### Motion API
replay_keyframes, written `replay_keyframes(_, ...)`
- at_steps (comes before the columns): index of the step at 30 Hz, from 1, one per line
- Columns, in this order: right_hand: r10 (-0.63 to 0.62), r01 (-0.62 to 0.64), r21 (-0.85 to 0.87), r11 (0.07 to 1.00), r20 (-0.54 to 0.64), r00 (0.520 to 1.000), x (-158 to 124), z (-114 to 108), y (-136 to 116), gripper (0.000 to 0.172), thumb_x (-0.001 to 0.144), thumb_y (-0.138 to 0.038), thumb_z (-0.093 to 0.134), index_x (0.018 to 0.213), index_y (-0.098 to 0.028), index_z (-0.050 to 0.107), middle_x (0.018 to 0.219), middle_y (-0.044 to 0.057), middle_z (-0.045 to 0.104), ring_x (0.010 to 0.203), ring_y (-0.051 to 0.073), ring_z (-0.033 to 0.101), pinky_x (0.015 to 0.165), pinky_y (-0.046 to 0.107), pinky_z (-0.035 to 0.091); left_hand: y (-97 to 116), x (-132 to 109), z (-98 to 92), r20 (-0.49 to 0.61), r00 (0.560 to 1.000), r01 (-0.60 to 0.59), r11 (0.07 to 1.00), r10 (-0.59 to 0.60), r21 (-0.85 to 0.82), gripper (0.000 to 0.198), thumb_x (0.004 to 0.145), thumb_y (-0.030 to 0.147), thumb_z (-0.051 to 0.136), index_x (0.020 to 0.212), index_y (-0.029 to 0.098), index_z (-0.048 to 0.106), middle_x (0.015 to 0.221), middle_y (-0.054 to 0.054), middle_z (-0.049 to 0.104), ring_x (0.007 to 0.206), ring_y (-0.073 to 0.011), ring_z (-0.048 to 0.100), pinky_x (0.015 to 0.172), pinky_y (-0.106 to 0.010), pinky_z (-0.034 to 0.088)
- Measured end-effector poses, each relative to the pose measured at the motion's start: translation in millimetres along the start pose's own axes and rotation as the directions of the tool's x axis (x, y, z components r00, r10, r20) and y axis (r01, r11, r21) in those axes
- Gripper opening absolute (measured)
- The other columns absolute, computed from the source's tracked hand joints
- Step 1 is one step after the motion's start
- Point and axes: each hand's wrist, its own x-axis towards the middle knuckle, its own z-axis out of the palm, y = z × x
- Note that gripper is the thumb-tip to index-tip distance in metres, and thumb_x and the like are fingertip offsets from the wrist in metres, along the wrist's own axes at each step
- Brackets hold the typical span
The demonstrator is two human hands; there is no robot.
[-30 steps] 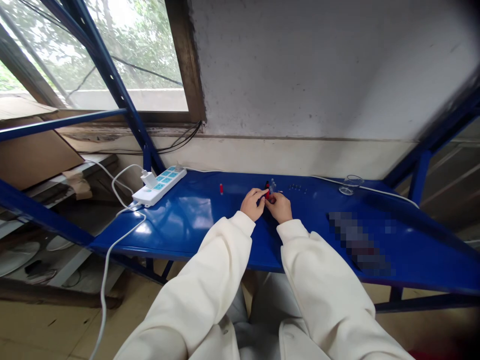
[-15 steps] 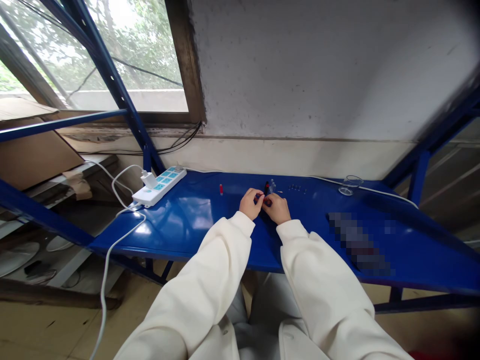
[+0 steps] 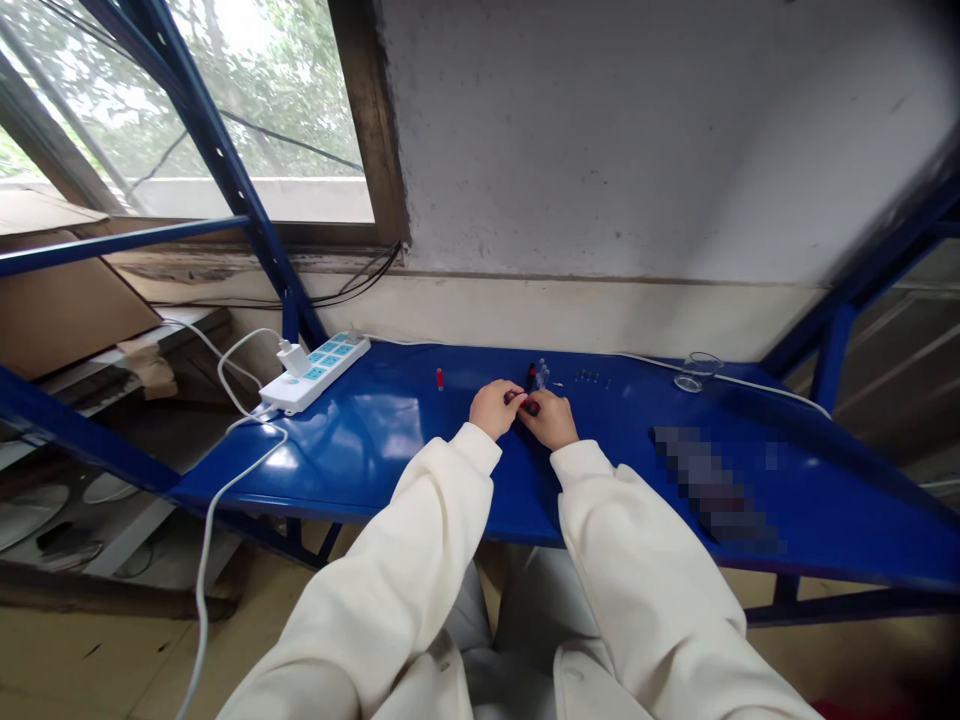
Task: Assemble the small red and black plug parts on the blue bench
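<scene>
My left hand (image 3: 495, 408) and my right hand (image 3: 550, 416) meet over the blue table, fingertips closed on a small red and dark piece (image 3: 531, 407). Fingers cover most of it, so its kind cannot be made out. Just behind my right hand stand a small black and red tube (image 3: 532, 376) and several clear little pieces (image 3: 542, 374). Left of my hands, a short red tube with a pale lower end (image 3: 439, 379) stands upright. Several tiny parts (image 3: 592, 377) lie in a row to the right.
A white power strip (image 3: 315, 375) with a plugged-in charger and trailing cable lies at the left end of the blue table (image 3: 360, 455). A clear cup (image 3: 696, 372) lies at the back right, near a blurred dark object (image 3: 716, 490). Blue frame posts (image 3: 259, 220) flank the table.
My hands have shifted slightly apart and turned a little, showing more of the red and dark piece. The whole view has moved slightly; the things on the table stay in place.
</scene>
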Motion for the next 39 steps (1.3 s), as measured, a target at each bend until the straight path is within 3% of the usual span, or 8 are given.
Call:
replay_keyframes(4,-0.060,0.062,0.088,0.994,-0.018,0.998,0.6,1.2,0.9,0.012,0.072,-0.029,0.055,0.069,-0.018,0.058,0.068,0.001,0.055,0.062,0.012,0.051,0.058,0.024,0.031,10.9,4.7,-19.5,0.117,0.993,0.013,0.995,-0.025,0.103,0.012,0.073,0.025,0.056,0.080,0.021,0.065,0.078,-0.001,0.067,0.069,-0.0132,0.058,0.065,-0.025,0.045)
replay_keyframes(9,-0.136,0.144,0.262,0.954,-0.048,0.990,1.1,3.5,1.1,0.023,0.077,-0.038,0.050,0.078,-0.017,0.060,0.068,0.002,0.054,0.058,0.011,0.048,0.055,0.023,0.036,18.3,26.5,-58.2,0.209,0.977,-0.074,0.985,0.040,0.156,0.013,0.072,0.024,0.056,0.077,0.019,0.067,0.072,-0.002,0.067,0.067,-0.0141,0.059,0.065,-0.025,0.044)
replay_keyframes(14,-0.120,0.135,0.303,0.943,-0.066,0.991,0.1,5.5,0.7,0.025,0.078,-0.040,0.049,0.079,-0.017,0.060,0.067,0.002,0.053,0.058,0.011,0.048,0.055,0.024,0.039,6.4,61.1,-105.5,0.176,0.979,-0.136,0.968,0.099,0.210,0.015,0.071,0.024,0.059,0.076,0.015,0.070,0.077,-0.005,0.066,0.069,-0.0143,0.056,0.068,-0.026,0.044)
replay_keyframes(17,-0.118,0.129,0.307,0.943,-0.056,0.991,-0.2,6.4,1.1,0.025,0.078,-0.040,0.049,0.079,-0.017,0.059,0.067,0.002,0.053,0.056,0.011,0.047,0.054,0.024,0.039,-7.9,71.2,-121.1,0.198,0.971,-0.188,0.938,0.133,0.292,0.014,0.070,0.024,0.060,0.074,0.016,0.070,0.083,-0.007,0.063,0.076,-0.0161,0.055,0.072,-0.029,0.043)
replay_keyframes(22,-0.102,0.108,0.289,0.951,-0.037,0.994,0.5,7.3,2.1,0.026,0.078,-0.041,0.048,0.079,-0.018,0.059,0.067,0.002,0.053,0.056,0.012,0.047,0.053,0.024,0.038,-35.4,66.0,-120.4,0.227,0.972,-0.154,0.875,0.052,0.459,0.010,0.069,0.027,0.062,0.071,0.020,0.070,0.096,-0.007,0.058,0.099,-0.0253,0.046,0.084,-0.041,0.034)
replay_keyframes(27,-0.096,0.102,0.299,0.949,-0.034,0.995,1.3,7.2,1.6,0.026,0.078,-0.041,0.047,0.077,-0.018,0.060,0.068,0.003,0.055,0.057,0.012,0.048,0.054,0.025,0.039,-55.6,59.2,-114.2,0.209,0.978,-0.091,0.853,-0.022,0.513,0.009,0.069,0.027,0.062,0.071,0.021,0.069,0.100,-0.006,0.055,0.102,-0.0258,0.042,0.085,-0.044,0.028)
replay_keyframes(39,-0.098,0.103,0.296,0.950,-0.033,0.995,1.0,9.2,3.7,0.028,0.079,-0.042,0.045,0.076,-0.018,0.060,0.067,0.003,0.055,0.056,0.012,0.047,0.054,0.025,0.039,-71.5,57.2,-106.1,0.176,0.983,-0.057,0.855,-0.041,0.516,0.012,0.073,0.029,0.059,0.074,0.021,0.068,0.099,-0.006,0.054,0.101,-0.0258,0.041,0.085,-0.044,0.025)
